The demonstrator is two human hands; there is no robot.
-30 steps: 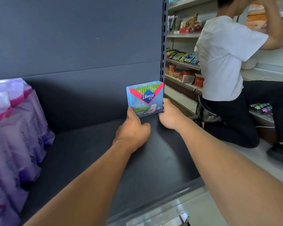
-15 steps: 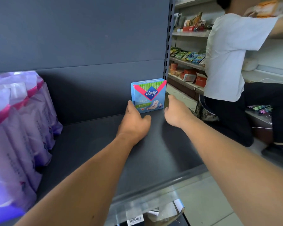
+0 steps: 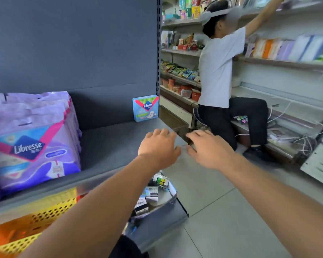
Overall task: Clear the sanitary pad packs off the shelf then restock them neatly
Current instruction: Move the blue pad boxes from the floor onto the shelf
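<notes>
A small blue Libresse pad box (image 3: 145, 108) stands upright at the back right corner of the dark grey shelf (image 3: 112, 146). Several large purple Libresse pad packs (image 3: 34, 142) stand in a row at the shelf's left end. My left hand (image 3: 158, 146) hovers over the shelf's right front, fingers loosely spread and holding nothing. Beside it, just off the shelf's right end, is my right hand (image 3: 209, 148), also empty with relaxed fingers. Both hands are well in front of the blue box and apart from it.
Below the shelf sit a yellow and orange perforated basket (image 3: 26, 226) and a grey bin (image 3: 157, 207) with small boxes. A person in a white shirt (image 3: 218, 71) kneels at the stocked shelves on the right, reaching up. Tiled floor (image 3: 222, 220) lies between.
Both hands have let go of the small blue box and drawn back toward me. The box stays upright in the back right corner. My view has pulled back and tilted down.
</notes>
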